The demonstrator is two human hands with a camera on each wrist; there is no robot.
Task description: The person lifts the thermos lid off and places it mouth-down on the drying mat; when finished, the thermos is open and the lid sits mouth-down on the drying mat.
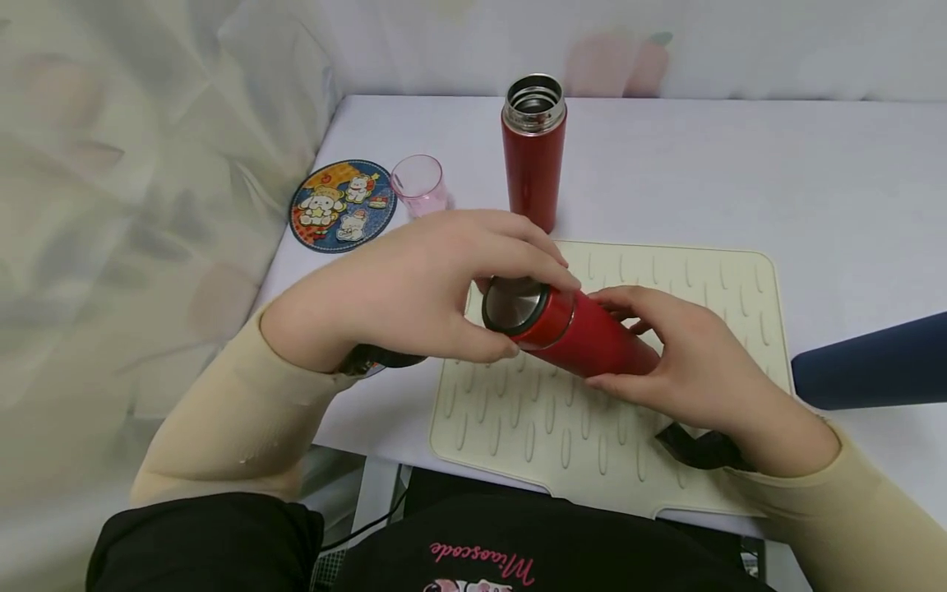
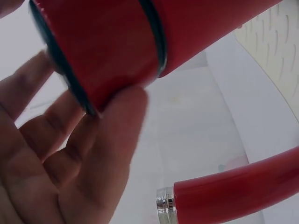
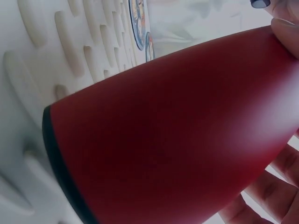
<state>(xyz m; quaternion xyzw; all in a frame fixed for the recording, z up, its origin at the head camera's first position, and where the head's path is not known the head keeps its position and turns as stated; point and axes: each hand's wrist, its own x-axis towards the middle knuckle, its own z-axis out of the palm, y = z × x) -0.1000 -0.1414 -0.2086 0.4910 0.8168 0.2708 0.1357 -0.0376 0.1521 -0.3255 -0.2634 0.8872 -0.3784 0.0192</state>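
Observation:
A red thermos bottle (image 1: 592,333) is held tilted over the cream mat, its silver-topped lid (image 1: 515,306) toward the left. My left hand (image 1: 444,284) grips the lid end, thumb on the near side and fingers over the far side. Around the lower body, my right hand (image 1: 691,366) holds the bottle between thumb and fingers. In the left wrist view, the thumb presses the red lid (image 2: 103,51) just beside the dark seam. The right wrist view shows the bottle's dark base rim (image 3: 60,163) above the mat. A second red thermos (image 1: 534,164) stands upright behind, its steel mouth uncovered.
The ridged cream mat (image 1: 510,432) lies at the table's front edge. A pink clear cup (image 1: 419,185) stands beside a round cartoon coaster (image 1: 344,205) at the left. At the right, a navy bottle (image 1: 873,362) extends past the view's edge. Patterned curtain (image 1: 148,205) hangs at the left.

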